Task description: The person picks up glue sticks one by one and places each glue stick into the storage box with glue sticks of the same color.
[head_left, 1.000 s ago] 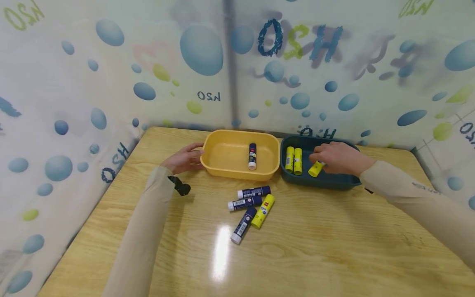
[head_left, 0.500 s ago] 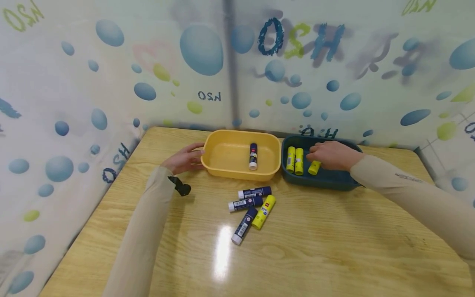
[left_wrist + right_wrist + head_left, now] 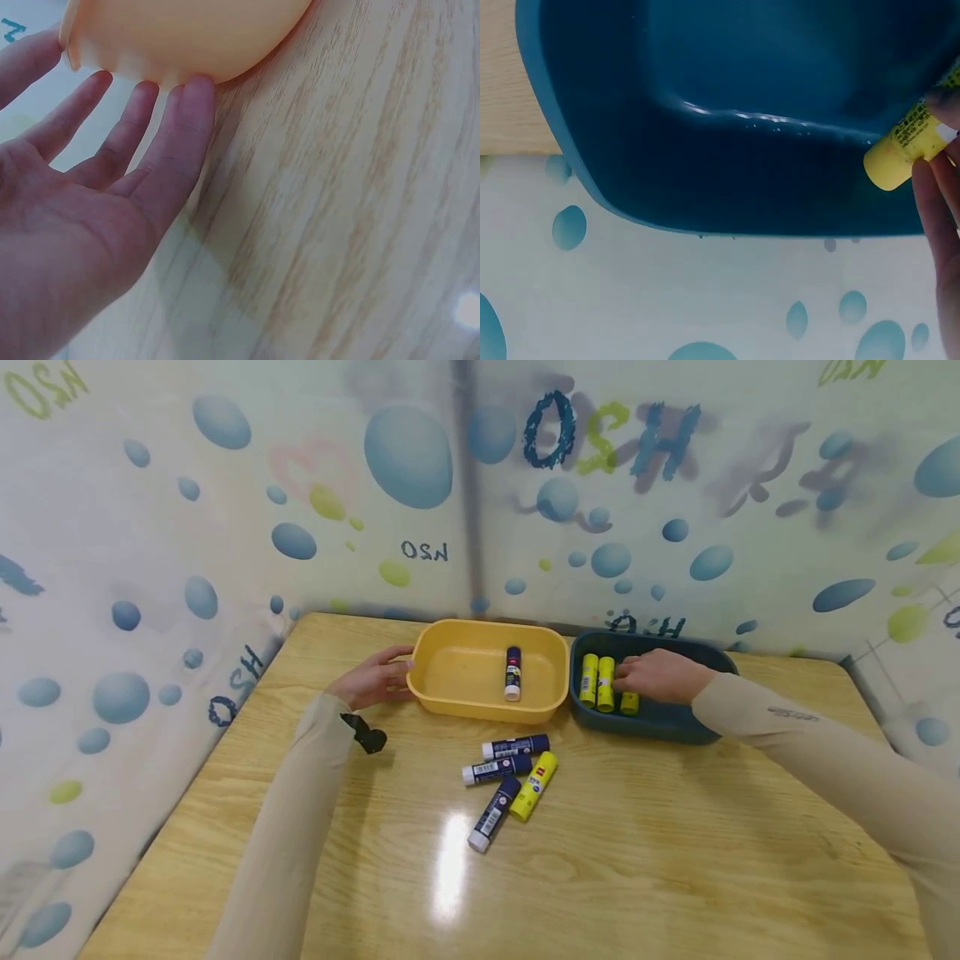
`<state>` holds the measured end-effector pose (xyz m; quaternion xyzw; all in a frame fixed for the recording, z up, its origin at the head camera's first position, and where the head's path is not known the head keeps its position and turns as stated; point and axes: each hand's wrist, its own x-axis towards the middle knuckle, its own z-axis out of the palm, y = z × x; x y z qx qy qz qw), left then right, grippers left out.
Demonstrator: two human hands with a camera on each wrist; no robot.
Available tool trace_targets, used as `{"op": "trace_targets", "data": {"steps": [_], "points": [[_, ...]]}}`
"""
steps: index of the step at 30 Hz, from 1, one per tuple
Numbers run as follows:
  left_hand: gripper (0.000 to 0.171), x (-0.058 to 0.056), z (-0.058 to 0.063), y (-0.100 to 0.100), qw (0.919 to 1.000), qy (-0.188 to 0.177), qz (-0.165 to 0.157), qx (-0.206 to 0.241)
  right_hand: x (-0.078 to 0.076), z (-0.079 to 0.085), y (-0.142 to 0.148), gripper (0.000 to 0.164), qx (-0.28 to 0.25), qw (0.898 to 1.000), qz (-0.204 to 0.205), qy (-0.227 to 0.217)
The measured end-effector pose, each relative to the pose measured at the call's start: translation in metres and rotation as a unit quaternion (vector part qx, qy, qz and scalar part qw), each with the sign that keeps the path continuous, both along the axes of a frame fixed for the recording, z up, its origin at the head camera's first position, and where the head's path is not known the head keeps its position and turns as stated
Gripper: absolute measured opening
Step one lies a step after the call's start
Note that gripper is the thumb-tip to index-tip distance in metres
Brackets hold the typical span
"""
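My left hand [image 3: 372, 680] rests its straight fingertips against the left end of the yellow tub [image 3: 487, 708], also seen at close range in the left wrist view, where the fingers [image 3: 180, 135] touch the tub's side. One dark blue glue stick [image 3: 512, 674] lies inside that tub. My right hand [image 3: 663, 676] reaches into the dark blue tub [image 3: 675, 729] and pinches a yellow glue stick [image 3: 904, 154] between thumb and fingers. Beside it in the same tub, two yellow glue sticks [image 3: 597, 683] lie side by side, to the left of my right hand.
In front of the tubs on the wooden table [image 3: 637, 860] lie three dark blue glue sticks [image 3: 493, 814] and one yellow glue stick [image 3: 534, 787], close together. The tubs stand side by side near the back edge, before a patterned wall covering [image 3: 337, 468].
My right hand has shifted left inside the dark blue tub, bringing the pinched yellow glue stick up beside the other two and turning it straighter. My left hand has stayed at the yellow tub.
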<state>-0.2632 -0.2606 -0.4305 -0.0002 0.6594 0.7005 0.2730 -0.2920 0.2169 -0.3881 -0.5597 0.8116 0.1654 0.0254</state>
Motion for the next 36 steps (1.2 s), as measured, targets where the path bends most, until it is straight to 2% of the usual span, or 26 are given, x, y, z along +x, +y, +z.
{"op": "trace_targets", "data": {"steps": [11, 17, 21, 29, 36], "points": [[0.053, -0.002, 0.001, 0.005, 1.0000, -0.006, 0.001, 0.004, 0.003, -0.001, -0.001, 0.033, 0.037, 0.999, -0.012, -0.023], [0.053, -0.002, 0.001, 0.005, 1.0000, -0.004, 0.000, 0.003, 0.004, -0.002, -0.004, 0.030, 0.029, 0.998, -0.036, -0.035], [0.054, -0.002, 0.000, 0.005, 1.0000, -0.004, -0.001, 0.006, 0.005, 0.001, -0.004, 0.024, -0.001, 0.997, -0.057, -0.050], [0.055, -0.001, 0.001, 0.005, 0.9999, 0.000, 0.004, 0.013, 0.018, 0.015, 0.009, 0.018, -0.129, 0.985, -0.101, -0.055], [0.054, 0.001, -0.001, 0.001, 0.9999, -0.005, 0.007, 0.008, 0.037, 0.028, 0.012, 0.022, -0.150, 0.980, -0.122, -0.055]]}}
